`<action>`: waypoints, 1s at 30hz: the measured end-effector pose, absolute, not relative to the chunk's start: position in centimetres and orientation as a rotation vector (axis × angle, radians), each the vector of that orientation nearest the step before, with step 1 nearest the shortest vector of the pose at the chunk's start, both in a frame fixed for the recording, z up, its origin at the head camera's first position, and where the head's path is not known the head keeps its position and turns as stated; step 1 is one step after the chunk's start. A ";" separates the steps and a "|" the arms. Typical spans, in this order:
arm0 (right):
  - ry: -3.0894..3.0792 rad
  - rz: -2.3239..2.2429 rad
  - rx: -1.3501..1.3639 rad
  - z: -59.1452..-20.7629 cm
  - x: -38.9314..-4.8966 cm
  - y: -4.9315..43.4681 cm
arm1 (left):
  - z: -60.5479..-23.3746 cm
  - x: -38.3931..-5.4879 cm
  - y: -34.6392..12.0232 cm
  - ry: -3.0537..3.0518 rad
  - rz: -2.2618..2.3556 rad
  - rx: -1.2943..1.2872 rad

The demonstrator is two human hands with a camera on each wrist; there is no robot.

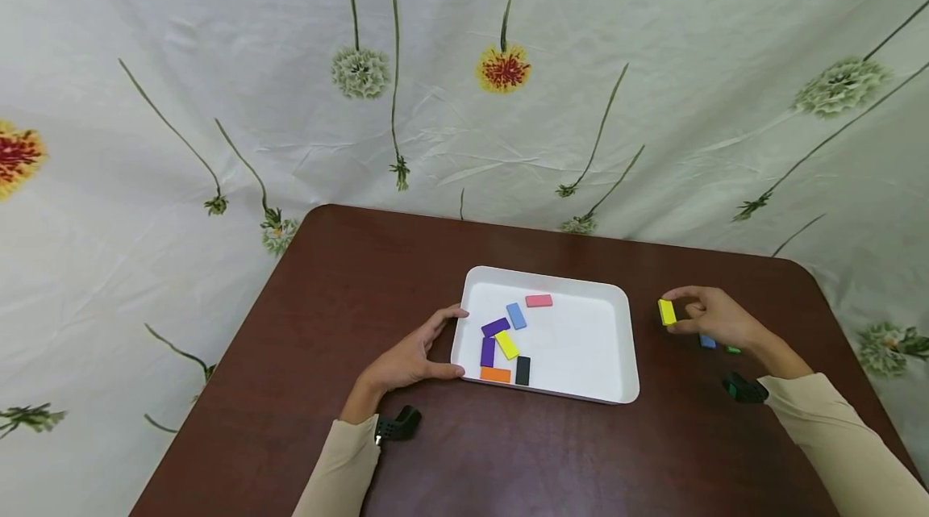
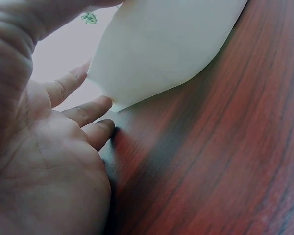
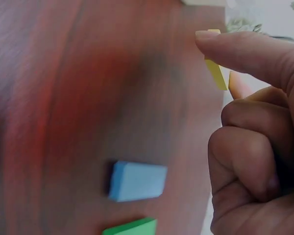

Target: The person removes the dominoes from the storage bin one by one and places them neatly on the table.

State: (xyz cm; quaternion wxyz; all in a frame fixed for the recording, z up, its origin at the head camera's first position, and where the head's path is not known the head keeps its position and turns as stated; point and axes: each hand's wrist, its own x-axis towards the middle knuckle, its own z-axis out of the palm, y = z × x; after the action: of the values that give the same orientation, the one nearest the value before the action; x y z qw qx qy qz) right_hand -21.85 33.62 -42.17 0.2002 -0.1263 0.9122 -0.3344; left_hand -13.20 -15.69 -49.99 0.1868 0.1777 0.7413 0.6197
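Observation:
In the head view my right hand [image 1: 718,317] pinches a yellow block [image 1: 667,312] between thumb and index finger, to the right of a white tray [image 1: 581,398]. The right wrist view shows the other fingers folded in, and part of the yellow block [image 3: 216,73] hidden behind the thumb. My left hand [image 1: 406,360] touches the tray's left side, thumb by the front corner and fingers spread along the wall. Inside the tray lie a pink block [image 1: 539,301], a blue block [image 1: 516,315], two purple blocks, another yellow block [image 1: 506,345], an orange block [image 1: 496,375] and a black block [image 1: 522,371].
On the brown table [image 1: 551,460], below the right hand, lie a blue block [image 3: 139,181] and a green block [image 3: 132,228]. A flower-patterned white cloth [image 1: 435,122] hangs behind the table's far edge. Each wrist wears a dark band.

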 end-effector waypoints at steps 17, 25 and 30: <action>2.552 -0.910 -0.298 -44.5 -20.9 35.8 | -50.2 -13.2 -15.7 2.100 1.741 0.507; 2.559 -0.925 -0.316 -44.6 -20.7 35.6 | -49.9 -13.2 -15.6 2.100 1.731 0.495; 2.554 -0.940 -0.313 -44.7 -20.7 35.6 | -49.7 -13.1 -15.6 2.094 1.728 0.491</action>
State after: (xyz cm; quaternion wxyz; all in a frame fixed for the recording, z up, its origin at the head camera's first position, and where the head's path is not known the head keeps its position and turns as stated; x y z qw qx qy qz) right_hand -20.73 35.62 -44.73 0.1997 -0.1118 0.9135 -0.3363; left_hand -13.14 -15.63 -49.73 0.1898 0.1748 0.7452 0.6149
